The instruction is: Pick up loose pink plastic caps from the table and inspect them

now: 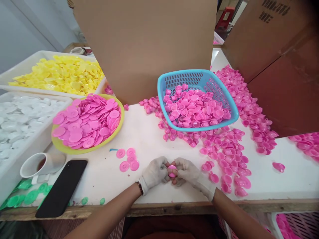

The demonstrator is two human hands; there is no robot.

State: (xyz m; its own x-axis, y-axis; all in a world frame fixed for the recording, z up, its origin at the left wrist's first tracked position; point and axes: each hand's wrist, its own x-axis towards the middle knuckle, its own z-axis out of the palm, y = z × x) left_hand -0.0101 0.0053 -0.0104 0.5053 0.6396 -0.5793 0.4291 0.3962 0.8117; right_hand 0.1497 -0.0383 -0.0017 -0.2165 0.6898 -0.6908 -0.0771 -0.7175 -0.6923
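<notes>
Both of my hands wear white cloth gloves and meet near the front edge of the white table. My left hand (154,173) and my right hand (188,171) pinch one small pink plastic piece (171,171) together between their fingertips. Several flat pink discs (128,159) lie on the table just left of my hands. Loose pink cups (229,156) are scattered to the right. A blue basket (164,79) full of pink cups stands behind my hands. A yellow bowl (87,150) heaped with pink discs sits at the left.
A white tray of yellow discs (62,73) and a white tray of white discs (15,116) stand at the far left. A paper cup (40,164), a black phone (62,187) and green discs (22,196) lie at the front left. Cardboard boxes (149,43) rise behind.
</notes>
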